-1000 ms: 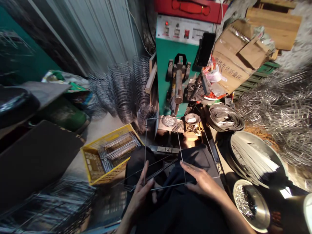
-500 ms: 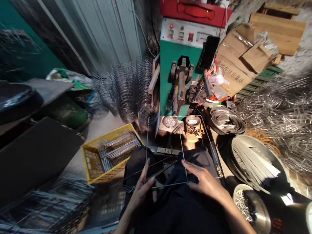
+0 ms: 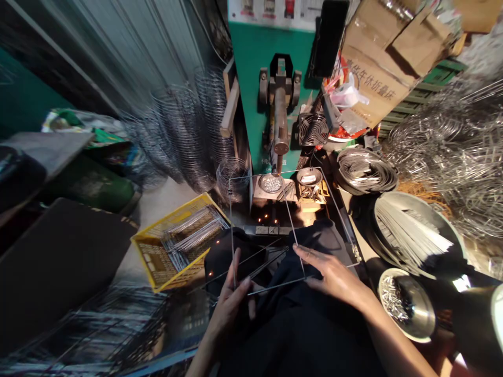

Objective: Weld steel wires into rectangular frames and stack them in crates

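A thin wire frame [image 3: 291, 220], rectangular with a bar down its middle, stretches from above my lap to the green spot welder [image 3: 251, 131]. My left hand [image 3: 231, 293] is closed on its near left corner. With thumb and fingers, my right hand [image 3: 330, 272] pinches the middle bar near the front wire. The frame's far side lies under the welder's electrode tip [image 3: 279, 162], and a few orange sparks show below it. Loose wires [image 3: 271, 262] lie across my lap.
Left of my knees stands a yellow crate [image 3: 145, 262] with bent wire pieces. Coiled wire stacks [image 3: 184, 141] rise behind it. To the right are a pan of flat strips [image 3: 412, 230], a bowl of small metal parts [image 3: 420, 309] and a cardboard box [image 3: 377, 68].
Sparks have appeared below the electrode tip. The view has tilted down and shifted. Both hands keep their hold on the wire frame, its far edge now slightly slanted.
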`<state>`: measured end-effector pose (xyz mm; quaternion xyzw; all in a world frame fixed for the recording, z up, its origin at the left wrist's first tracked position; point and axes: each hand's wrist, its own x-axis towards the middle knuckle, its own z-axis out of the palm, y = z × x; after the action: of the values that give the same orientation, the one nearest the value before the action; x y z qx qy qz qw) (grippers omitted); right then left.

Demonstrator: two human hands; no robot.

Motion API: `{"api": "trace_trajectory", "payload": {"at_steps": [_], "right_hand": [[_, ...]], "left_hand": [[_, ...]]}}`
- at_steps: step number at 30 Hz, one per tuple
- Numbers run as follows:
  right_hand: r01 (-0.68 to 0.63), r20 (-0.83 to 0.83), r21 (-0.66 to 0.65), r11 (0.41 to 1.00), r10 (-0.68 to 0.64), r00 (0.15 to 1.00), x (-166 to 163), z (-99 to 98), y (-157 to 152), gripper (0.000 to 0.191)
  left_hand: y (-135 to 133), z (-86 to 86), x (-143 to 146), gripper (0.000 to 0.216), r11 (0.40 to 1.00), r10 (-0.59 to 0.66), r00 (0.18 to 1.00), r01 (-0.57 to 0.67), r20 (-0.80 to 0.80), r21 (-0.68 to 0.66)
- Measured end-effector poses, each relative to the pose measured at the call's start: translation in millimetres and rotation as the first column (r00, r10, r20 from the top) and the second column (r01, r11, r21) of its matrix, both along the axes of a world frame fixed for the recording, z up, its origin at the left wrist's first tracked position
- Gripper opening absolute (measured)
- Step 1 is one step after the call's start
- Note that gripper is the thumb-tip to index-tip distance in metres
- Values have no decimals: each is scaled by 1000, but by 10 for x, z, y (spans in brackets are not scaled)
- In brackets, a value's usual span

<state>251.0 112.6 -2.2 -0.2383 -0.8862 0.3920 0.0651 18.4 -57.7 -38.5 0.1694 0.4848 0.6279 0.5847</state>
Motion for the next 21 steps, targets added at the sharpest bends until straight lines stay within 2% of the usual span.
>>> {"api": "trace_trajectory", "payload": {"at_steps": [2, 5, 7, 12, 16, 21], "right_hand": [[17, -26, 37, 999, -16, 1000, -72, -35, 81, 86], [53, -56, 146, 988, -45, 997, -282, -56, 402, 75], [89, -42, 264, 960, -81, 996, -474, -38, 738, 74], [157, -17, 517, 842, -173, 985, -916, 53, 1685, 70], [172, -111, 562, 809, -133, 985, -1101, 90, 2196, 60], [187, -151, 567, 802, -121, 981, -1238, 110, 2395, 54]], "left_hand": [[116, -10, -78, 88, 1000, -3, 1000, 4, -18, 16], [483, -43, -302, 96, 995, 0, 999, 5, -49, 97], [829, -64, -504, 94, 986, 23, 998, -14, -52, 166], [1724, -73, -1022, 97, 955, 83, 996, -88, 31, 283], [2175, -38, -1301, 98, 942, 110, 993, -115, 34, 315], [2393, -31, -1470, 98, 946, 122, 991, -134, 59, 296]]}}
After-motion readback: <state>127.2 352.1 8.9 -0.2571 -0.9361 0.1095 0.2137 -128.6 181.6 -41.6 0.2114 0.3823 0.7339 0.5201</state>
